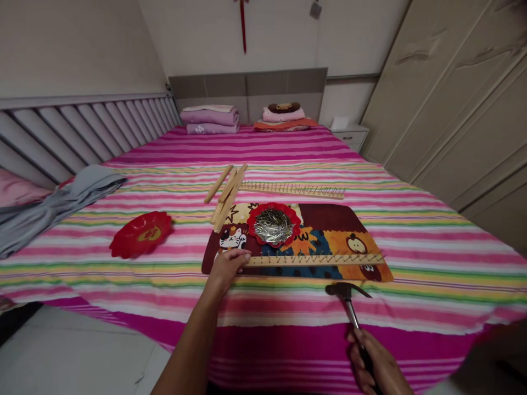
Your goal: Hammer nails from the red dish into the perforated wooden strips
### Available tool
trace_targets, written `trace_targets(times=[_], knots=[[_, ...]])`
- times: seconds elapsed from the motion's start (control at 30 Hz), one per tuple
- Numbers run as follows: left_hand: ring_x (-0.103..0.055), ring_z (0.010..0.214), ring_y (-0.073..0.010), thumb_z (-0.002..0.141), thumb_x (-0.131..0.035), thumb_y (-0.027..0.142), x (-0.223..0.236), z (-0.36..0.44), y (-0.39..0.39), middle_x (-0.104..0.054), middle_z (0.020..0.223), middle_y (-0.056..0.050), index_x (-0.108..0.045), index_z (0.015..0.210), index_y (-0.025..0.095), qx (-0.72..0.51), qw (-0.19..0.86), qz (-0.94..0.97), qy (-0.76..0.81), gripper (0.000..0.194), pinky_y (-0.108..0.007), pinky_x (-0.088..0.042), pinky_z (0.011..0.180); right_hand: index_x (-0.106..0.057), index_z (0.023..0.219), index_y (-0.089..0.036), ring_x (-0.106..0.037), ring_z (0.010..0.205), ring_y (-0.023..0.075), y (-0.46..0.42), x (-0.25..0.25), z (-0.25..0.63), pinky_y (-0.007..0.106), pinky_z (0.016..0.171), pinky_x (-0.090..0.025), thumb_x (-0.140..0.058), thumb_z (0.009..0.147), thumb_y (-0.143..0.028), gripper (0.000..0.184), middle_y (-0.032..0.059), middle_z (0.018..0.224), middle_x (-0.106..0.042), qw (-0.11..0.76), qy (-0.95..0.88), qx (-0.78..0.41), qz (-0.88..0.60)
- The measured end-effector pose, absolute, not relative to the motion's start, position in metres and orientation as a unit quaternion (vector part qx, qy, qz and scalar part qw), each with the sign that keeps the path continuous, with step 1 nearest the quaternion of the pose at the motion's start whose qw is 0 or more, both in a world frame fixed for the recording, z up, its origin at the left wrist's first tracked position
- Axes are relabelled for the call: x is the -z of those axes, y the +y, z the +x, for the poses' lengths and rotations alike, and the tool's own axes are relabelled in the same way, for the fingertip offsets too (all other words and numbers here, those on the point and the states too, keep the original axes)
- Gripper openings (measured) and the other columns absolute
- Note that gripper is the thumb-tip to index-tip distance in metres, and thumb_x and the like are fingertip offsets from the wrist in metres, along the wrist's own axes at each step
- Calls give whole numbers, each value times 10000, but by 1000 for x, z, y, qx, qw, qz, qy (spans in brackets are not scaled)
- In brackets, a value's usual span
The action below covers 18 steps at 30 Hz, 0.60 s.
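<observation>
A claw hammer (352, 310) is gripped by its dark handle in my right hand (376, 359), its head just in front of the mat. My left hand (229, 266) pinches the left end of a wooden strip (304, 261), which lies across the near part of a patterned mat (329, 216). Several nails stand up along that strip, and small holes show near my fingers. Whether a nail sits in those fingers I cannot tell. Just behind the strip, a red scalloped dish (252, 224) holds a heap of loose nails (274, 225).
Beyond the mat lies another strip studded with nails (292, 190), beside a loose pile of wooden strips (228, 197). An empty-looking red dish (142, 235) rests tilted at left, with grey clothing (78, 189) behind it. Everything lies on a striped bedspread (164, 296).
</observation>
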<state>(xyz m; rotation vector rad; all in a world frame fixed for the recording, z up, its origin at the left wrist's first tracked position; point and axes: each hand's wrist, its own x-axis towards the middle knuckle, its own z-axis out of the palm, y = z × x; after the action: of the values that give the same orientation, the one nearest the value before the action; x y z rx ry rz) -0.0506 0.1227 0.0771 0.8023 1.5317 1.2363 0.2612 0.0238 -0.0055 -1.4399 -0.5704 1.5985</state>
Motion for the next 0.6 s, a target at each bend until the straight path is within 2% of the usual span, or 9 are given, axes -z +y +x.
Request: trace_targets(times=[0.23,0.43,0.6], knots=[[-539,532,-83,504,-715,246,-61,-36,128,-602,571,23,-662,717,149,-510,462,325,649,239,-193,-452,501,-512,766,-207,-226,303,21,24,5,261,128,275,-158,-598,705,-599,405,-90,449,-408,439,-231,-644,-582],[-486,457,-75,593,-637,284,-56,-23,129,-577,548,41,-593,645,178,-488,396,380,679,126,-189,-401,437,-501,767,-212,-235,293,26,24,4,261,131,257,-182,-591,712,-594,397,-90,456,-412,439,-236,-642,-583],[-549,561,-113,614,-640,274,-64,-18,127,-604,564,37,-604,605,195,-449,332,437,705,87,-224,-416,565,-496,778,-219,-236,301,28,23,3,261,129,259,-181,-589,715,-593,390,-91,468,-416,437,-239,-642,-583]])
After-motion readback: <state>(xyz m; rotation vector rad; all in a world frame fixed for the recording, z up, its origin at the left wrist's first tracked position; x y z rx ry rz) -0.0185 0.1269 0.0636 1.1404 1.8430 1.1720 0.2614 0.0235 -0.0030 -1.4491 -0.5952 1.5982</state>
